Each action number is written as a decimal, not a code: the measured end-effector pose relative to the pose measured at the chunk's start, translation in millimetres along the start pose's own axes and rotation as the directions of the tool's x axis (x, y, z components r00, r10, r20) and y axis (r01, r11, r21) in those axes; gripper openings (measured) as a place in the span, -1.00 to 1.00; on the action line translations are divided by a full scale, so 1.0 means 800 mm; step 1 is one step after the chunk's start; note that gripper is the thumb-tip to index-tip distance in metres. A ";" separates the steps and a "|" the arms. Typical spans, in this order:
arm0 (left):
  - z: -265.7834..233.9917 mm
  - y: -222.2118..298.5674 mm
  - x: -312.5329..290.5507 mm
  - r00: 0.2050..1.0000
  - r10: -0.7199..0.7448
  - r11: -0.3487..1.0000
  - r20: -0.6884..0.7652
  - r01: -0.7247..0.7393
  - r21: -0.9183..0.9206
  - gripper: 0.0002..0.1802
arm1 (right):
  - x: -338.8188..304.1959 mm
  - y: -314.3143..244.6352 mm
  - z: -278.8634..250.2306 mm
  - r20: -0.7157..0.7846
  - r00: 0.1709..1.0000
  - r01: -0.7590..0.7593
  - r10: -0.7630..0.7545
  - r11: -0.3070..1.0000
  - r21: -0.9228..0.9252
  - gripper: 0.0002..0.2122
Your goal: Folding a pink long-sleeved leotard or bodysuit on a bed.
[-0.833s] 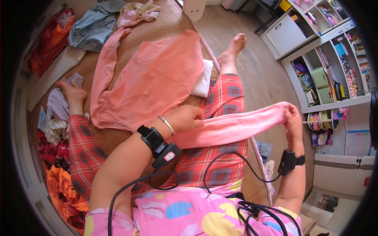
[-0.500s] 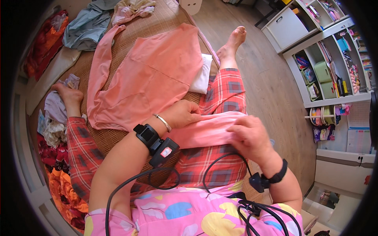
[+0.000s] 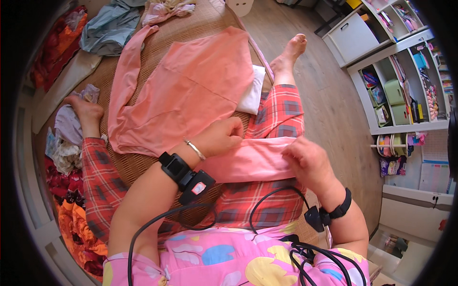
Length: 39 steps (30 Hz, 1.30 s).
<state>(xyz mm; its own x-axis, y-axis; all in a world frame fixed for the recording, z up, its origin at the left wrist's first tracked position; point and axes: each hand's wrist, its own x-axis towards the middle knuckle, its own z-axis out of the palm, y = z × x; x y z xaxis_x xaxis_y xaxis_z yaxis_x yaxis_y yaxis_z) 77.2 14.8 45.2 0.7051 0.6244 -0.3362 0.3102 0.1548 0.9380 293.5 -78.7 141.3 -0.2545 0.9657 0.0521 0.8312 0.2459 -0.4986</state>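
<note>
A pink long-sleeved top [image 3: 191,90] lies spread out in front of me, its body flat on a woven mat. One sleeve [image 3: 253,162] stretches sideways across my right thigh, over red plaid trousers. My left hand [image 3: 223,136] is at the sleeve's upper edge, its fingers curled and closed near the fabric; the exact grip is partly hidden. At the sleeve's outer end is my right hand [image 3: 312,164], fingers bent together against the cloth and a little blurred. The top's other sleeve [image 3: 126,71] reaches away on the far left.
A folded white cloth [image 3: 251,90] sits partly under the top, beside my right leg. Crumpled blue-grey clothing [image 3: 109,28] and pale garments [image 3: 167,10] lie at the far end of the mat [image 3: 200,21]. Black cables [image 3: 305,260] cross my lap. White shelves [image 3: 396,90] stand beyond the wooden floor.
My right hand has shifted slightly rightward, and its fingers have drawn closer together at the sleeve's end. My left hand's fingers have lifted a little. The sleeve looks flatter.
</note>
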 end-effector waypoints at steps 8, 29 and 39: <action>-0.020 0.005 -0.043 0.995 0.098 0.861 0.030 -0.100 0.498 -0.86 | 0.017 0.030 -0.006 0.127 0.989 -0.055 0.074 0.987 -0.148 -0.91; -0.026 0.003 -0.078 0.958 0.243 0.947 -0.153 -0.200 0.252 -0.84 | 0.006 0.050 -0.018 -0.030 0.999 0.044 -0.038 0.972 0.231 -0.88; -0.028 0.005 -0.081 0.972 0.210 0.977 -0.107 -0.205 0.063 -0.89 | -0.001 0.033 -0.033 0.078 0.978 -0.206 0.191 0.930 0.306 -0.86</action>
<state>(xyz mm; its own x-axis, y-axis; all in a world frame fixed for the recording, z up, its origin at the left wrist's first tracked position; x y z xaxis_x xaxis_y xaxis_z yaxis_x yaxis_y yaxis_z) 18.4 -7.6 72.3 0.6824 0.7210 -0.1204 0.1992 -0.0250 0.9796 328.8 -70.5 150.9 -0.1282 0.9855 -0.1115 0.6739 0.0041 -0.7388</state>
